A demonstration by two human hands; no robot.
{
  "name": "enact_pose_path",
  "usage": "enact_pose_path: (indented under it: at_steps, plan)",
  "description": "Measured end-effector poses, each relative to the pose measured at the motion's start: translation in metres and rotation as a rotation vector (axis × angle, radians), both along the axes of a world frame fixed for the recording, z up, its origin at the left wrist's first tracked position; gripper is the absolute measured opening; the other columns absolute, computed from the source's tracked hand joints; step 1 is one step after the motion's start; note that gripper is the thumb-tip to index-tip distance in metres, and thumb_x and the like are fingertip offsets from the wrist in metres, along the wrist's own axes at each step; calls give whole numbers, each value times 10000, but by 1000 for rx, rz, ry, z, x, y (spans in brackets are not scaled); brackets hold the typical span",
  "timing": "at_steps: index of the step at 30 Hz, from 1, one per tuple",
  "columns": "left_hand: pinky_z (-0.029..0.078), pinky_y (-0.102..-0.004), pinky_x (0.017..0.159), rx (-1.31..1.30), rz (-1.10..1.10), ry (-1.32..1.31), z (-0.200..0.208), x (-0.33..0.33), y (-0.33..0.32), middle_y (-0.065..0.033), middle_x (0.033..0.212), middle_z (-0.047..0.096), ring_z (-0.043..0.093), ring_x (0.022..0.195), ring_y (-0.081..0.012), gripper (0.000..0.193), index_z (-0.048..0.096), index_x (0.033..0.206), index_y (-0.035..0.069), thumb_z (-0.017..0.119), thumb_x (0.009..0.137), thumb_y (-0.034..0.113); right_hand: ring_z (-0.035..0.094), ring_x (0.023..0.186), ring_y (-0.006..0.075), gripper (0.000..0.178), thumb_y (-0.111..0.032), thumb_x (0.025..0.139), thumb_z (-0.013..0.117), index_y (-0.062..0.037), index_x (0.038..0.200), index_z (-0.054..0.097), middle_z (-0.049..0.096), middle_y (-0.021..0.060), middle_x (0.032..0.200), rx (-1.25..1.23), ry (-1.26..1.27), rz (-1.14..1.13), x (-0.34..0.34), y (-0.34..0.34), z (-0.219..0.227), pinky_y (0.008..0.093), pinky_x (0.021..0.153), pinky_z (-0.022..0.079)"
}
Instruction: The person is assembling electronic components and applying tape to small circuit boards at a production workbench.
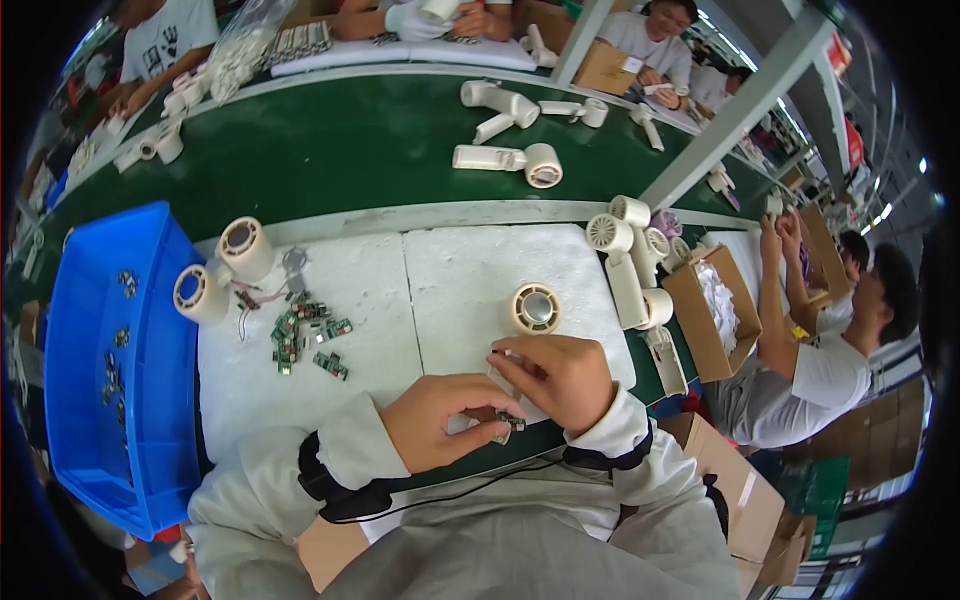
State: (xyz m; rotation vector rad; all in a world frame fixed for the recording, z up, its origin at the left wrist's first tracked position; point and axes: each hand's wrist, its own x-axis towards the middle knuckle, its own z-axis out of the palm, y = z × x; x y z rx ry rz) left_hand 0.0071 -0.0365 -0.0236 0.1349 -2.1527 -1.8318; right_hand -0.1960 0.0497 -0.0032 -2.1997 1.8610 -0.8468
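My left hand (440,418) is closed, with a small green circuit board (514,422) pinched between thumb and fingertips at the near edge of the white foam mat (470,270). Close beside it, my right hand (562,378) has thumb and forefinger pressed together; what they grip is too small to make out. A pale strip shows between the two hands, its lower part partly hidden. Just beyond my right hand a round cream fan head (536,308) with a silver centre rests on the mat. Several loose circuit boards (290,335) lie in a pile to the left.
Left of the mat stands a blue bin (125,380) holding a few small boards. Two cream fan heads (245,250) sit near it. White fan bodies (628,265) and a cardboard box (715,310) crowd the right. Across the green belt (330,140), with more fans on it, other people work.
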Motion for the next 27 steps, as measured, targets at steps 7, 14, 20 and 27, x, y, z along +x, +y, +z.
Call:
enact_pose_path:
  at_steps: [7,14,20,27]
  plan:
    - [534,-294,910,147,361,66,-12,1,-10,-87,1108,695,654,1034,-137,216,665,1201,-25,633,990,10,687,662,261,143,-135,894,741,-72,1022,746,704,81,773,-49,18,2,-4,-8,-6,363,590,544]
    - [512,-278,970,286,396,-2,-10,6,-14,-92,1143,687,647,1048,-133,246,650,1233,-43,632,992,3,681,656,242,169,-89,892,737,-42,1053,755,706,123,795,49,68,107,-7,-3,4,334,592,528]
    - [540,-286,941,469,399,-19,-18,3,-15,-122,1115,715,671,1015,-145,269,648,1254,-37,631,990,11,585,562,146,171,-70,890,723,-12,1048,753,628,72,670,135,-136,-19,-5,-2,5,290,546,476]
    - [543,-303,975,230,382,12,-15,0,-17,-135,1138,711,684,1060,-165,281,637,1268,-55,631,997,18,487,552,71,161,-69,894,722,10,1032,748,557,21,605,168,-305,-151,-3,1,-1,250,527,419]
